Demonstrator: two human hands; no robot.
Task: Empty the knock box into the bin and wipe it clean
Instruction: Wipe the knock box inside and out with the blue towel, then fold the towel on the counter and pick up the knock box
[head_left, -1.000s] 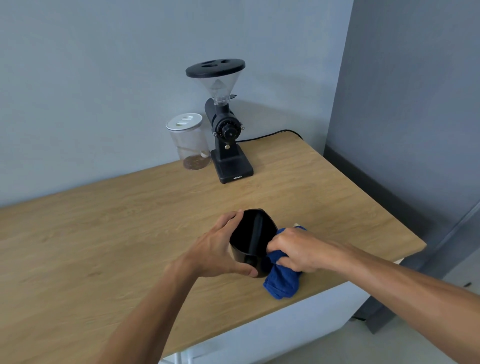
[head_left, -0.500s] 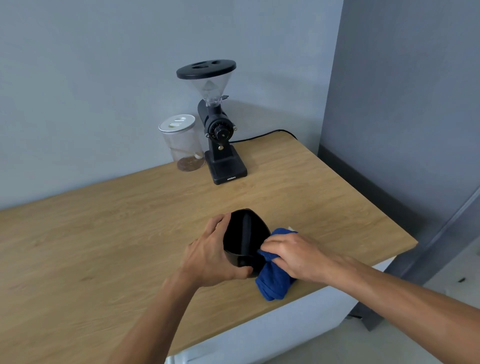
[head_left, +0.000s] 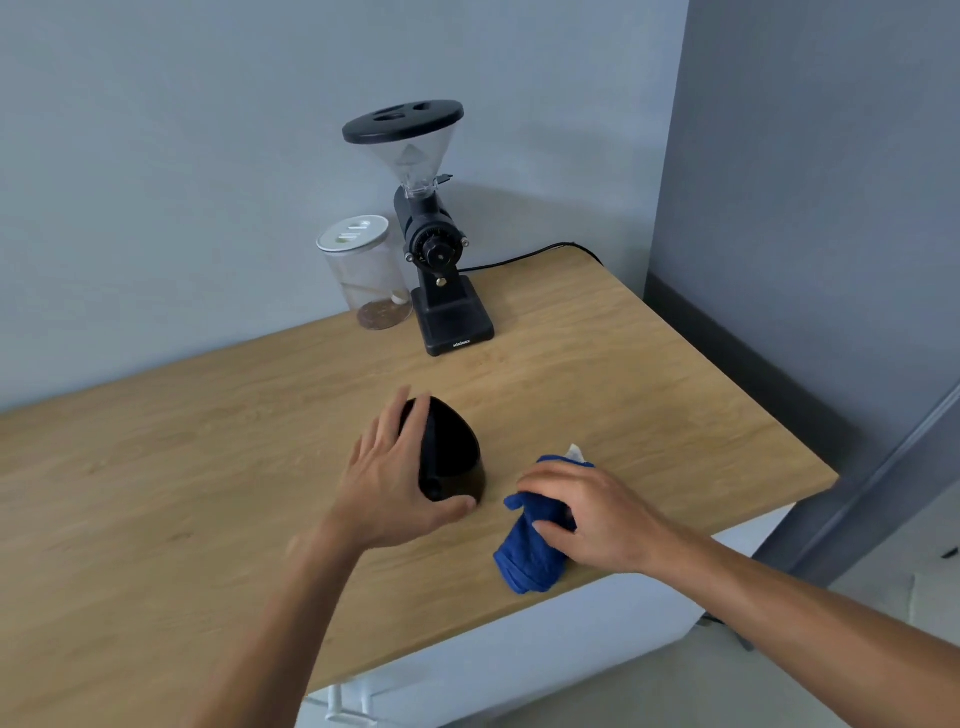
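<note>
The black knock box (head_left: 453, 451) stands on the wooden table (head_left: 156, 493), its opening facing up and towards me. My left hand (head_left: 389, 486) is at its left side, blurred, with straight spread fingers along the rim and the thumb by the box's front base. To the right, apart from the box, a rolled blue cloth (head_left: 524, 558) lies near the table's front edge. My right hand (head_left: 589, 514) rests on top of the cloth with fingers curled around it. No bin is in view.
A black coffee grinder (head_left: 441, 270) with a clear hopper stands at the back of the table, its cable (head_left: 524, 255) running right. A clear jar (head_left: 366, 275) with a white lid stands left of it. A grey wall panel rises right of the table.
My right hand has pulled the blue cloth away from the knock box and down to the table. My left hand's fingers have opened from around the box, which now stands on the table.
</note>
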